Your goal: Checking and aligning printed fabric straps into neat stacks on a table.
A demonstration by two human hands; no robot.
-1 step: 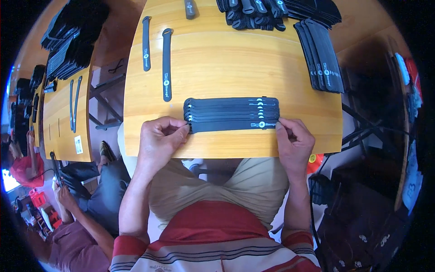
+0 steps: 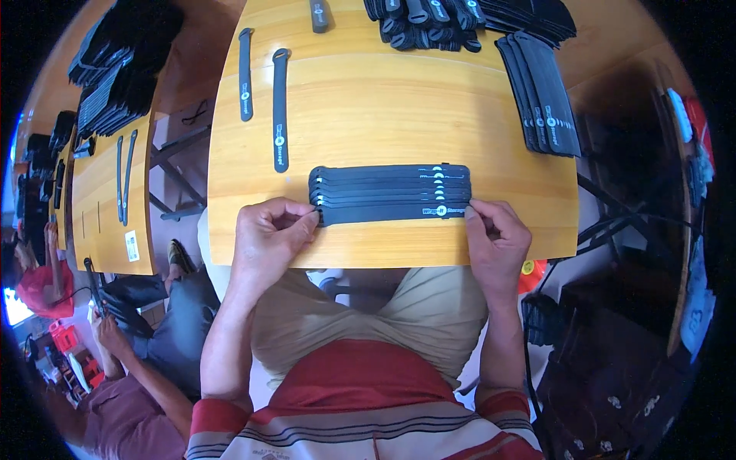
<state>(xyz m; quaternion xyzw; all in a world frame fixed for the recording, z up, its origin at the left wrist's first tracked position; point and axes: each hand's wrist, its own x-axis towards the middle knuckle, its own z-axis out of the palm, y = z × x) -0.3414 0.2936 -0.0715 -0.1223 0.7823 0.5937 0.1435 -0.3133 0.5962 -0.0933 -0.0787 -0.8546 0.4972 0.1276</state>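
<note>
A row of several overlapping black fastening straps point(image 2: 383, 184), with white print near their right ends, lies crosswise near the table's front edge. My left hand point(image 2: 270, 236) pinches the left end of the nearest strap point(image 2: 376, 213) between thumb and finger. At that strap's right end, the thumb and fingertips of my right hand point(image 2: 498, 236) are closed on it too. Two single straps lie lengthwise beyond my left hand: a longer strap point(image 2: 281, 107) and a shorter strap point(image 2: 245, 77), each with a slotted head at the far end.
The wooden table point(image 2: 368, 107) carries a pile of bundled black straps point(image 2: 429, 27) at the back and a fanned stack of straps point(image 2: 540, 96) at the right edge. To the left stands another table point(image 2: 115, 245) with black stacks point(image 2: 123, 92), where a person point(image 2: 130, 406) sits working.
</note>
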